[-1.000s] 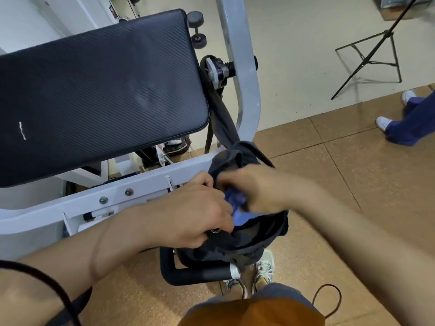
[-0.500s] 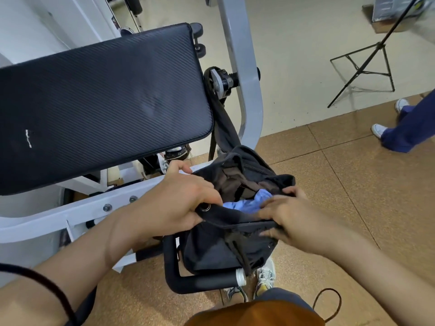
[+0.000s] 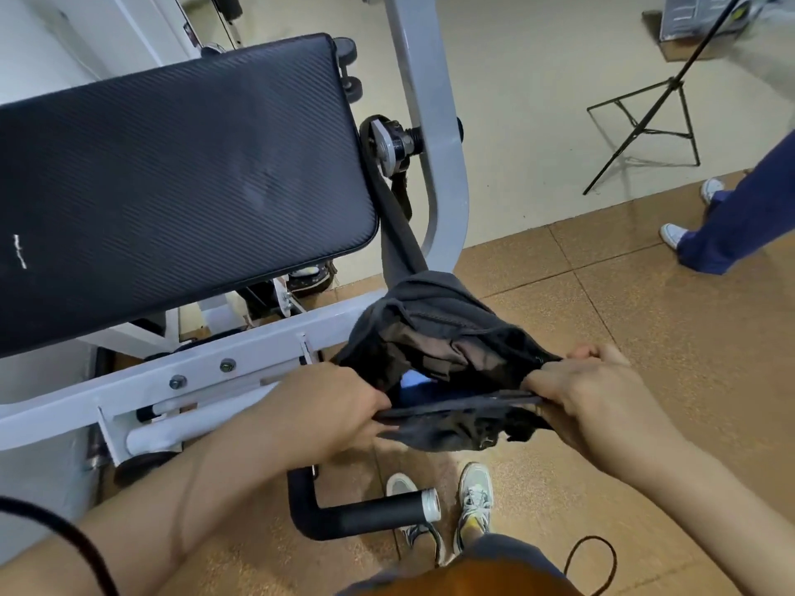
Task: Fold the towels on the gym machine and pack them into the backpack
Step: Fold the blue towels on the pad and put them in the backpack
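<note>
Our right hand is no longer pressing down on the blue towel as it was a second ago. It is now out at the right edge of the mouth of the backpack, and the towel is sitting lower inside. Both hands are now curling tightly round the rim. The left hand is pinching the near-left edge and the right hand is bunching the fabric on the far side, so we are stretching the opening flat between them.

The backpack is hanging by its strap from the gym machine, beside the black pad. This is keeping it off the floor and its mouth facing us. Only a small patch of the towel is showing, deep in the dark lining. We are probably pulling the rim taut either to settle the load or to start closing the bag.
</note>
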Motion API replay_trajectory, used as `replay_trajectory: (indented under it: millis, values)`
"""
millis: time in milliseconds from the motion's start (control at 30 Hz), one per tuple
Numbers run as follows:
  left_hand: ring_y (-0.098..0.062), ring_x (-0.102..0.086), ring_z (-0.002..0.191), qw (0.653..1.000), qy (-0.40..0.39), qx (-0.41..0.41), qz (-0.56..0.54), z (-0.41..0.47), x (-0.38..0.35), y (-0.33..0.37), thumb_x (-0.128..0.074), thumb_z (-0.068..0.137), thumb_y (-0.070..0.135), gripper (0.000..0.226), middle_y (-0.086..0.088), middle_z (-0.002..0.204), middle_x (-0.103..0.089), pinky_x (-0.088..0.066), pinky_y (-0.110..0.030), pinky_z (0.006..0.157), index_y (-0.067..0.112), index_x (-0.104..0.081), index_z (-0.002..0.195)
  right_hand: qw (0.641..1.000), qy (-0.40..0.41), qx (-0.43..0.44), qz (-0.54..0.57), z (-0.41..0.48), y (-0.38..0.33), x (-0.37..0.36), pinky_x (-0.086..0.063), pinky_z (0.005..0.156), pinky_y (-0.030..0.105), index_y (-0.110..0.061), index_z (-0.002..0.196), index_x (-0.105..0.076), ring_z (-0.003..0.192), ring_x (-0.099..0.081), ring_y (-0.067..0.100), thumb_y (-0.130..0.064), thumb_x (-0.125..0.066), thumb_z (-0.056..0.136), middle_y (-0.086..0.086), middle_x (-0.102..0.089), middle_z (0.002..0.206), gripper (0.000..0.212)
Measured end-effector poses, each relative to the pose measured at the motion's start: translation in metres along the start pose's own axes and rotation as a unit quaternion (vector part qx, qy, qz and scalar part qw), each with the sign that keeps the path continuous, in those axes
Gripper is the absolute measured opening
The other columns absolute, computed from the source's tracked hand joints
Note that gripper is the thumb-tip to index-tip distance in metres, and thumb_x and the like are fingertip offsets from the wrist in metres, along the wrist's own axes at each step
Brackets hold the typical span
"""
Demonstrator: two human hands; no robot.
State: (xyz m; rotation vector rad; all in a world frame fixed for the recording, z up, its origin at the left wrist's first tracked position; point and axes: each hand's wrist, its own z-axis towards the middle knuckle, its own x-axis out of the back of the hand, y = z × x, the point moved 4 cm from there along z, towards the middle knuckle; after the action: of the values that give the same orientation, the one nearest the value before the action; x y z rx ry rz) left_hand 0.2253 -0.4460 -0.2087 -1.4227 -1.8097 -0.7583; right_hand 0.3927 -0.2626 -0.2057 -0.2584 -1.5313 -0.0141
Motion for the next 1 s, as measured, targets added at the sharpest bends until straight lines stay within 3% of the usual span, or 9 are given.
replay_trajectory:
  millis: [133, 267, 367, 467, 600, 700, 833, 900, 1000]
  values:
    - [-0.028, -0.061, 0.079, 0.998, 0.041, 0.016, 0.05, 0.027, -0.024, 0.013, -0.037, 0.103, 0.038, 0.024, -0.004, 0.087, -0.063, -0.032, -0.032, 0.05, 0.021, -0.051, 0.113, 0.998, -0.019, -0.021, -0.055, 0.018, 0.017, -0.015, -0.027, 0.068, 0.03, -0.034, 0.061, -0.037, 0.05, -0.036, 0.01, -0.029, -0.056, 0.081, -0.016, -0.042, 0.052, 0.029]
    - [-0.027, -0.062, 0.079, 0.995, 0.056, 0.062, 0.054, 0.043, -0.036, 0.021, -0.044, 0.097, 0.013, 0.018, -0.004, 0.088, -0.064, -0.035, -0.034, 0.056, 0.017, -0.056, 0.109, 0.991, -0.092, -0.05, -0.082, 0.015, 0.034, -0.052, -0.017, 0.067, 0.031, -0.031, 0.059, -0.044, 0.05, -0.037, 0.013, -0.034, -0.071, 0.079, -0.014, -0.046, 0.055, 0.034]
    - [-0.028, -0.062, 0.082, 0.996, 0.053, 0.049, 0.045, 0.038, -0.051, 0.033, -0.051, 0.093, 0.014, 0.016, -0.005, 0.09, -0.066, -0.035, -0.036, 0.055, 0.015, -0.06, 0.106, 0.986, -0.13, -0.067, -0.081, 0.009, 0.042, -0.078, -0.018, 0.069, 0.032, -0.031, 0.069, -0.057, 0.063, -0.055, 0.017, -0.042, -0.067, 0.083, -0.011, -0.055, 0.069, 0.02]
    - [-0.018, -0.056, 0.052, 0.995, 0.074, 0.002, 0.073, 0.031, -0.058, 0.041, -0.084, 0.057, 0.019, 0.022, 0.004, 0.056, -0.057, -0.031, -0.03, 0.04, 0.019, -0.064, 0.066, 0.97, -0.216, -0.032, -0.109, 0.014, 0.05, -0.103, -0.019, 0.072, 0.036, -0.031, 0.091, -0.064, 0.096, -0.056, 0.018, -0.037, -0.061, 0.087, -0.009, -0.057, 0.096, 0.008]
    - [-0.016, -0.052, 0.052, 0.985, 0.158, 0.023, 0.064, 0.016, -0.05, 0.036, -0.068, 0.064, 0.014, 0.014, 0.006, 0.054, -0.051, -0.034, -0.025, 0.042, 0.021, -0.057, 0.058, 0.969, -0.162, 0.097, -0.161, 0.033, 0.083, -0.098, -0.026, 0.069, 0.037, -0.029, 0.066, -0.066, 0.086, -0.05, 0.022, -0.018, -0.079, 0.066, -0.008, -0.059, 0.074, 0.018]
    - [-0.018, -0.055, 0.052, 0.975, 0.175, 0.125, 0.045, 0.002, -0.041, 0.008, -0.071, 0.068, 0.019, 0.018, 0.007, 0.053, -0.053, -0.04, -0.028, 0.05, 0.023, -0.059, 0.055, 0.986, -0.055, 0.128, -0.095, 0.036, 0.08, -0.078, -0.021, 0.067, 0.035, -0.027, 0.063, -0.059, 0.079, -0.048, 0.021, -0.029, -0.074, 0.076, -0.01, -0.055, 0.061, 0.02]
    - [-0.021, -0.056, 0.042, 0.957, 0.166, 0.238, 0.008, -0.005, -0.031, -0.011, -0.09, 0.055, 0.032, 0.033, 0.005, 0.046, -0.052, -0.04, -0.026, 0.045, 0.022, -0.059, 0.051, 0.991, 0.016, -0.041, 0.123, 0.041, 0.068, -0.074, -0.022, 0.066, 0.033, -0.027, 0.069, -0.055, 0.079, -0.039, 0.017, -0.037, -0.044, 0.088, -0.009, -0.048, 0.066, 0.024]
    - [-0.017, -0.061, 0.055, 0.962, 0.172, 0.209, -0.035, -0.001, -0.03, 0.009, -0.078, 0.072, 0.044, 0.026, 0.008, 0.058, -0.059, -0.037, -0.026, 0.05, 0.026, -0.062, 0.063, 0.969, 0.016, -0.075, 0.236, 0.039, 0.078, -0.075, -0.039, 0.064, 0.035, -0.027, 0.07, -0.058, 0.071, -0.048, 0.016, -0.022, -0.055, 0.088, -0.011, -0.053, 0.066, 0.019]
    - [-0.005, -0.06, 0.089, 0.935, 0.127, 0.21, -0.255, 0.006, -0.035, 0.022, -0.037, 0.091, 0.068, 0.039, 0.023, 0.094, -0.063, -0.046, -0.028, 0.077, 0.042, -0.064, 0.102, 0.944, -0.021, -0.078, 0.321, 0.037, 0.086, -0.069, -0.046, 0.061, 0.03, -0.03, 0.073, -0.06, 0.07, -0.056, 0.007, -0.003, -0.065, 0.083, -0.013, -0.059, 0.074, 0.029]
